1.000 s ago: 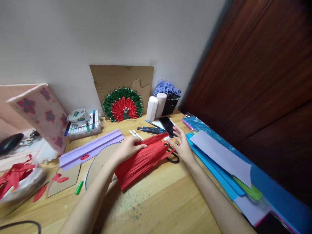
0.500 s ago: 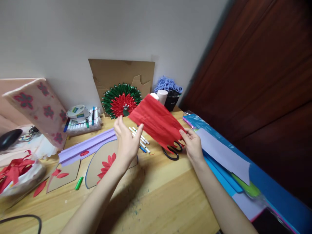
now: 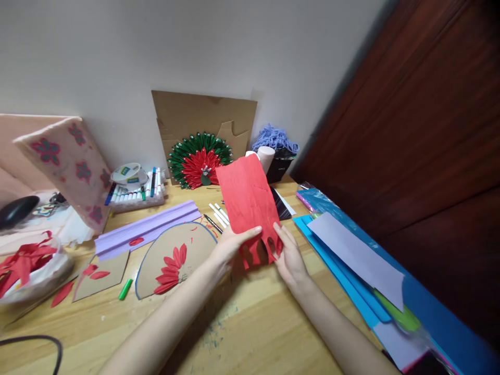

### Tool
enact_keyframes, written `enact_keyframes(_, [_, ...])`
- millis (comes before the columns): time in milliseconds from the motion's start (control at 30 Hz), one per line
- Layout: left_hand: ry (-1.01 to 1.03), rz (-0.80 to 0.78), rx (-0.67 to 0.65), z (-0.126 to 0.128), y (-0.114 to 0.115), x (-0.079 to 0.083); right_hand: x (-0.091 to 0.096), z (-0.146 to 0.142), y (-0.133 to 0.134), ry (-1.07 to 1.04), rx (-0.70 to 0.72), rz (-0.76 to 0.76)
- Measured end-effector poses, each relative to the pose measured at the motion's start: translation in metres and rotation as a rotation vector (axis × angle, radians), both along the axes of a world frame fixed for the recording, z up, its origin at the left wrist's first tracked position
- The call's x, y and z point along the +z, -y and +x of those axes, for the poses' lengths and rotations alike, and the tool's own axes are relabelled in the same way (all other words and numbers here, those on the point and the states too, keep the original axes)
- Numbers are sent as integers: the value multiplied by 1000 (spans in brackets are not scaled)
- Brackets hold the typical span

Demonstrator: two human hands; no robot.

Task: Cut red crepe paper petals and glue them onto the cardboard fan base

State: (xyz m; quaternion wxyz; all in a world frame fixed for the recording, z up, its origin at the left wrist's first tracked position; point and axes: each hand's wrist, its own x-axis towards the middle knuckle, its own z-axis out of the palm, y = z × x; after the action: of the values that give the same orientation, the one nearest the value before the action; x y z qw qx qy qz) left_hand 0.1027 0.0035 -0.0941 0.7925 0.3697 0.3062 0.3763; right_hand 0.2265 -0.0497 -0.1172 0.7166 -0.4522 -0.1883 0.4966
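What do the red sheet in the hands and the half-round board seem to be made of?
Red sheet: probably crepe or tissue paper, matt, finely wrinkled, with slits cut at its lower edge. Half-round board: likely plain brown cardboard, matt, lying flat.

red crepe paper sheet point(image 3: 250, 200), wrinkly, held up nearly upright above the tabletop point(image 3: 253, 323), bottom edge cut into petal-shaped notches, top leaning back a bit.

Bare desk point(image 3: 253, 312) up front; pens point(image 3: 219, 213), cardboard semicircle point(image 3: 164, 250), blue sheets point(image 3: 344, 273) hem it.
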Motion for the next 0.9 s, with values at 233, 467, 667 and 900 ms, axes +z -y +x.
enact_keyframes(233, [-473,298,-12,-35,-32,13,6,-3,3,206,371,24])
enact_keyframes(467, [-597,426,-431,-58,-42,30,-6,6,-4,179,224,-17])
enact_keyframes(667, [-197,15,-179,-48,-42,19,-10,12,-11,201,-182,14])
enact_keyframes(900, [-274,42,59,-19,-22,-1,-11,7,-12,218,-180,31])
